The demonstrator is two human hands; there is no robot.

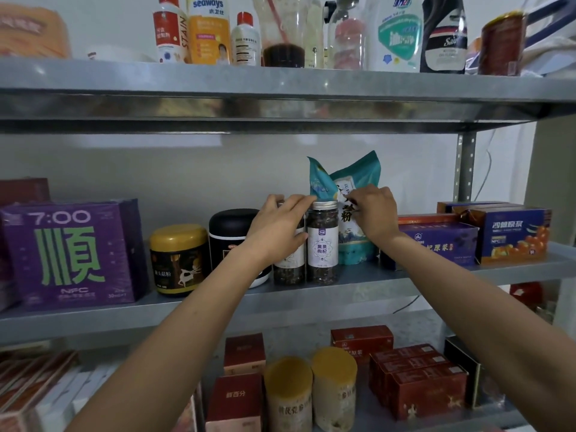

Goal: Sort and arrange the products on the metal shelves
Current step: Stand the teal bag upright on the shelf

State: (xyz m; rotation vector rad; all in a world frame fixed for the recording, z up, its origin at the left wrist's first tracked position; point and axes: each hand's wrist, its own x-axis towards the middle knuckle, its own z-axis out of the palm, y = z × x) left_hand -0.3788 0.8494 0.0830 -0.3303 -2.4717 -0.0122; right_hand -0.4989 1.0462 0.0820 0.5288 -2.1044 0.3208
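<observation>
Keeping a bare strip along the front edge of the middle shelf (374,277). Leaving free air between the top of the teal pouch (358,179) and the underside of the upper shelf (280,88).

Counting two jars of dark dried contents, standing upright side by side just in front of the pouch: left clear jar (288,266), right clear jar (322,244), the latter reading 黑果枸杞.

Draping the left hand (277,227) over the left clear jar, fingers (299,202) lying together and reaching the right jar's lid; not showing whether gripping. Pinching the pouch front with the curled fingers (358,202) of the right hand (375,213).

Listing leftward: one black jar (232,229), one gold-lidded jar (179,257), one purple box (68,251) reading "7:00" and "NFC". Listing rightward: two blue boxes (436,241) (514,235), packed close, the far one marked "NFC".

Reading "seaways" (208,29) and "STAIN" (170,29) on two upper-shelf bottles.

Counting two yellow-topped canisters (288,394) (335,385) below.
</observation>
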